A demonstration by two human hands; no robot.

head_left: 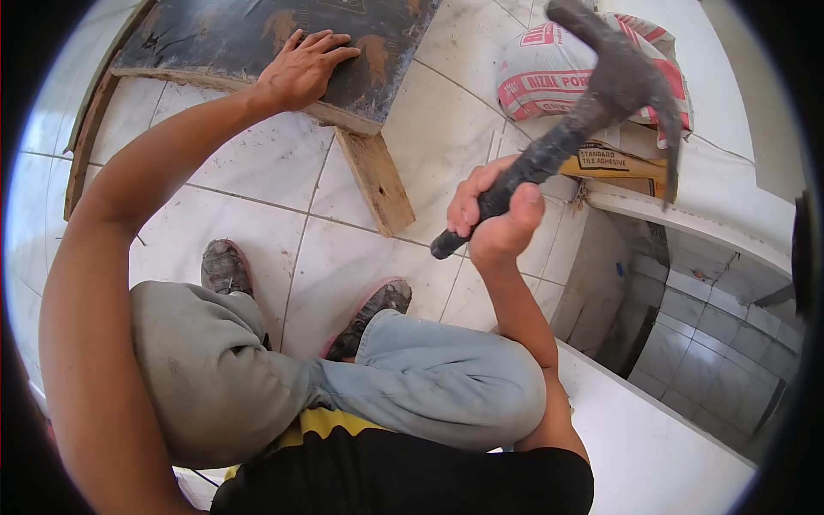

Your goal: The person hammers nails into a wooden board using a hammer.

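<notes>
A claw hammer (566, 129) with a black-wrapped handle is raised at the upper right. My right hand (499, 219) is wrapped round its handle, near the lower end. My left hand (309, 69) lies with fingers stretched on a dark, worn panel (215, 34) at the top. Brown patches mark the panel's face, and its near edge is rough. From under its near corner a short wooden block (376, 184) sticks out over the tiles.
A red and white cement bag (549, 77) and a yellow tile adhesive bag (614, 160) lie at the upper right. Below them a recessed opening (687, 335) drops to a lower tiled floor. A wooden strip (90, 142) stands at the left. My shoes rest on the floor tiles (249, 206).
</notes>
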